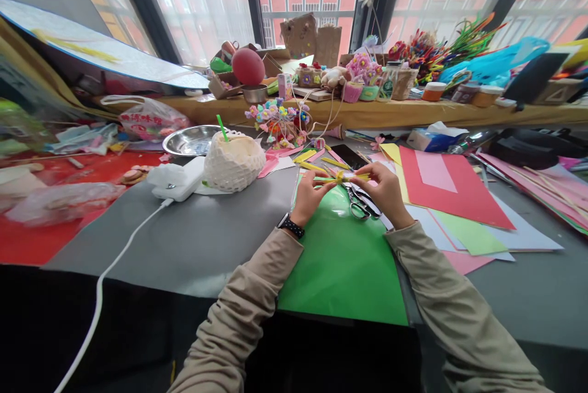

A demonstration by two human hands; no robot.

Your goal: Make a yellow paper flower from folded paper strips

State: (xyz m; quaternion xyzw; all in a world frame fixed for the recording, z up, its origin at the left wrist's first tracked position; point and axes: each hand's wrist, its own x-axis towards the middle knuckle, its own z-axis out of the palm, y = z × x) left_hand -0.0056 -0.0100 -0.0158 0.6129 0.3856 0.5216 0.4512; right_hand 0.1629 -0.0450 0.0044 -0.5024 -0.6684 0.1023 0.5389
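Observation:
Between my two hands is a thin yellow paper strip point(340, 177), bunched at its middle; its exact shape is too small to make out. The fingertips of my left hand point(309, 196) pinch its left end. My right hand point(384, 188) pinches the other end. Both hands hover over the far part of a green sheet point(349, 276). A pair of scissors point(358, 206) lies just below the right fingers. Beyond the hands, several yellow and pink strips point(304, 156) are scattered, with a dark phone point(346, 156) beside them.
Left of the sheet stand a coconut in white foam netting point(234, 163), a metal bowl point(190, 141) and a white charger point(180, 180) with its cable. Red paper point(463, 194) and other coloured sheets lie at right. A crowded craft shelf point(294, 110) runs along the windows.

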